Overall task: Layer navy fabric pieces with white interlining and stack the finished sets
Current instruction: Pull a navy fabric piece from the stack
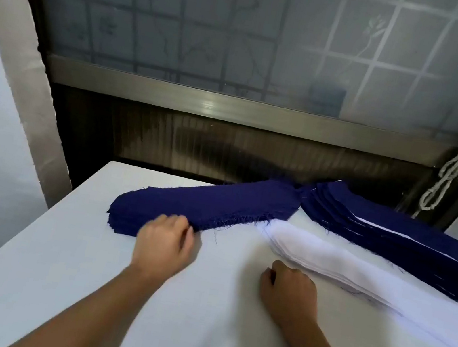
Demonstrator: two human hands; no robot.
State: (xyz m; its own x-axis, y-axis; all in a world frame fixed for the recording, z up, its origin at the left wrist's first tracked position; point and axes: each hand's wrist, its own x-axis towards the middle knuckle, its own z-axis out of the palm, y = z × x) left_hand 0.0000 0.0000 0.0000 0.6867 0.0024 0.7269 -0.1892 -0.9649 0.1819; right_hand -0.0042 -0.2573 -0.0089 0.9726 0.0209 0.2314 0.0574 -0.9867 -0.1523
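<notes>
Left hand [165,241]: fingers curled and thumb closed against the near frayed edge of the navy fabric stack [203,208]; it appears to pinch that edge. How many plies are caught cannot be told.
Right hand [290,289]: knuckles up, fingers curled under, just beside the near end of the white interlining stack [328,259]. Fingertips hidden, so I cannot tell whether it holds a ply.
Task material: the navy stack lies far-left on the white surface [67,282]. The interlining is to its right, their ends touching. The finished sets [392,240] are fanned behind, with white edges showing between navy layers.
Step (judged): picking one navy piece to pair with one interlining.
Risk 1: double pick. Frayed threads along the navy edge could snag the ply below, so two pieces would lift together.
Risk 2: stack drag. A sideways pull from the edge may skew the plies beneath and spoil alignment.
Risk 3: interlining slip. The thin white plies are splayed at the near end, so a careless pinch may take several or push the fan further.
Risk 4: white on white. Interlining edges read poorly against the surface, so a misaligned layer is easy to miss.
Risk 5: the finished pile is already fanned, and an off-centre set could slide it toward the right edge.
</notes>
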